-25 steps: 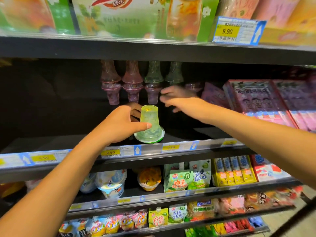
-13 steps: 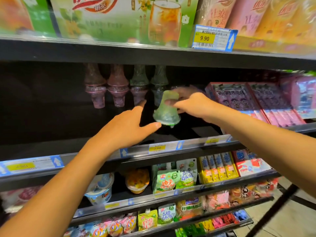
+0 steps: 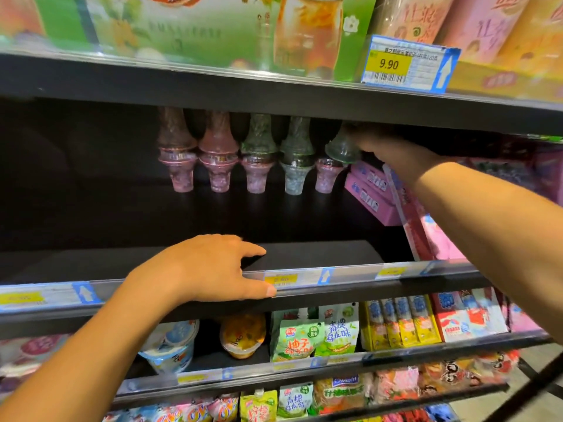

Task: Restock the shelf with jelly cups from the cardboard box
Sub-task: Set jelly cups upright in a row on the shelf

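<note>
Head view: right hand (image 3: 393,153) is gripping tilted green jelly cup (image 3: 341,149) over pink cup (image 3: 327,176); left hand (image 3: 213,269) resting spread on shelf (image 3: 365,274); off-centre release risks toppling.

Two bare forearms (image 3: 91,354), bare left hand (image 3: 210,269), bare right hand (image 3: 396,155), slim fingers (image 3: 249,248), short thumbnail (image 3: 271,291)

Green jelly cup (image 3: 341,147), black shelf (image 3: 304,254)
</note>
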Motion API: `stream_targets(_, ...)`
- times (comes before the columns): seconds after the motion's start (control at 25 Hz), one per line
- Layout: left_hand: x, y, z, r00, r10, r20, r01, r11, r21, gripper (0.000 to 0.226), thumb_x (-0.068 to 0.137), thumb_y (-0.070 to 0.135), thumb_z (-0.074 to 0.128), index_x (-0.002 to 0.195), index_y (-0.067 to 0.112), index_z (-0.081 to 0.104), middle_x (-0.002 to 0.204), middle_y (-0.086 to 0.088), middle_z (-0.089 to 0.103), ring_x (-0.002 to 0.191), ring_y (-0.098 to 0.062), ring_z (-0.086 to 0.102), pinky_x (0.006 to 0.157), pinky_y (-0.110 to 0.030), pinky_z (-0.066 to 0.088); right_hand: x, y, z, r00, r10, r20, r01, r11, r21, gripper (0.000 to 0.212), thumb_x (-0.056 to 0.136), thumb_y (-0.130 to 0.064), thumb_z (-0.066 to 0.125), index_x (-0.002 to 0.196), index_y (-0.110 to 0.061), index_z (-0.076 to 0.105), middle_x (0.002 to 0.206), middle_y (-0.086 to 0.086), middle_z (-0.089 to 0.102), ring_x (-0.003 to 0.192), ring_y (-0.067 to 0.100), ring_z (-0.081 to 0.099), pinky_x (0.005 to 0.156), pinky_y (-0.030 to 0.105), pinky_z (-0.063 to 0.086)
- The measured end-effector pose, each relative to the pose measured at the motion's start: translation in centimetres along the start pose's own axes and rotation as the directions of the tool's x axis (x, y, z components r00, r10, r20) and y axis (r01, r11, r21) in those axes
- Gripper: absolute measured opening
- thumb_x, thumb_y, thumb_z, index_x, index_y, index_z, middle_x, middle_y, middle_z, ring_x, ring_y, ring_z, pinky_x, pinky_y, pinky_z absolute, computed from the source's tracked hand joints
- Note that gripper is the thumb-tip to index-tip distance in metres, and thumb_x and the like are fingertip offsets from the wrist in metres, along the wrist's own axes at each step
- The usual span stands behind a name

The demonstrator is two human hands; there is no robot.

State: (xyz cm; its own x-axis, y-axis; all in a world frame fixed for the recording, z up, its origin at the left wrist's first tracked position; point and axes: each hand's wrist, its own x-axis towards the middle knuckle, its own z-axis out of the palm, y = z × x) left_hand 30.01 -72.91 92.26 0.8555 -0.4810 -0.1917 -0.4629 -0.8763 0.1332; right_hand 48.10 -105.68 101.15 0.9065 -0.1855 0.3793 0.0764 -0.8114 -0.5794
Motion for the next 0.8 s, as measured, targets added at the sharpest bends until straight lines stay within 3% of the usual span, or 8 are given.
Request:
stream_targets(0.08,0.0,0.0,0.0,1.0,-0.002,-0.01,0.002,1.0,-0.006,0.084,0.08,0.084,0.053,0.153,0.052,0.03,0.159,0.011,0.037,0.141,-0.014,0.042,0.112,-0.03,0.036,1.1,0.3,1.0,0.998,-0.035,-0.054,0.039,0.995,0.086,0.043,0.105,-0.016,0.053,0.142,0.003,0.048,0.148,0.022,0.046,0.141,0.03,0.04,0.12,0.037,0.026)
stream_targets(0.28,-0.1,0.2,-0.1,1.0,-0.016,-0.023,0.015,1.0,-0.014,0.083,0.08,0.083,0.054,0.153,0.053,0.03,0.162,0.011,0.032,0.144,-0.013,0.038,0.111,-0.027,0.032,3.6,0.1,3.2,0.995,-0.055,-0.077,0.058,0.998,0.037,0.052,0.108,-0.018,0.046,0.155,-0.003,0.029,0.164,0.017,0.022,0.152,0.026,0.021,0.119,0.02,0.01)
stream_targets(0.48,-0.2,0.4,0.0,0.999,-0.014,-0.03,0.013,1.0,-0.018,0.082,0.08,0.084,0.054,0.152,0.053,0.031,0.159,0.014,0.036,0.126,-0.008,0.05,0.102,-0.024,0.037,4.6,0.6,3.8,0.998,0.029,-0.053,-0.03,0.999,-0.015,0.053,0.108,-0.03,0.043,0.156,-0.009,0.032,0.164,0.014,0.025,0.151,0.025,0.024,0.118,0.027,0.017)
stream_targets(0.64,-0.2,0.3,0.1,0.999,-0.014,-0.033,0.014,1.0,-0.012,0.082,0.08,0.083,0.052,0.153,0.054,0.028,0.16,0.015,0.033,0.139,-0.011,0.042,0.106,-0.026,0.034,4.8,0.8,3.8,0.994,0.088,-0.07,-0.089,0.996,-0.016,0.056,0.105,-0.03,0.051,0.154,-0.008,0.035,0.161,0.016,0.03,0.149,0.026,0.028,0.117,0.028,0.022)
stream_targets(0.8,0.1,0.1,0.2,0.999,0.002,-0.052,-0.003,1.0,-0.006,0.083,0.078,0.086,0.052,0.151,0.056,0.03,0.155,0.019,0.038,0.132,-0.007,0.047,0.105,-0.026,0.038,4.2,0.8,4.1,0.988,0.152,0.002,-0.153,0.988,0.012,0.061,0.097,-0.032,0.065,0.149,-0.008,0.042,0.151,0.014,0.044,0.139,0.03,0.042,0.113,0.035,0.036)
